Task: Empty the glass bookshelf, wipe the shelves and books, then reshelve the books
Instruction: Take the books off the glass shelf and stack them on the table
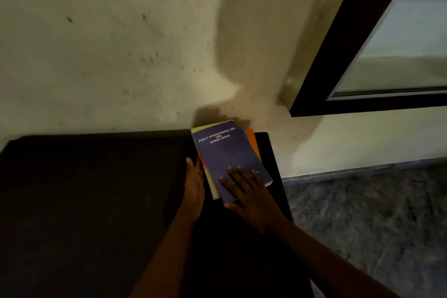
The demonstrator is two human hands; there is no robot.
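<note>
A blue book (225, 152) titled "PUBLIC INTERNATIONAL LAW AND HUMAN RIGHTS" lies face up on top of a small stack, just right of the frame's centre, at the far right corner of a dark table (96, 189). Beneath it, an orange book (251, 140) sticks out at the stack's upper right and a yellow cover (212, 185) shows along its left edge; how many books lie in between cannot be told.

The right hand (249, 191) rests flat on the lower part of the blue cover, fingers straight and spread, thumb out past the near edge. The left hand (194, 181) stands edge-on against the left side of the stack, fingers straight and together, gripping nothing.

Behind the table a pale, marked wall (108, 43) fills the upper left. A dark-framed glass panel (350, 38) slants across the upper right. Mottled grey floor (362, 213) fills the lower right.
</note>
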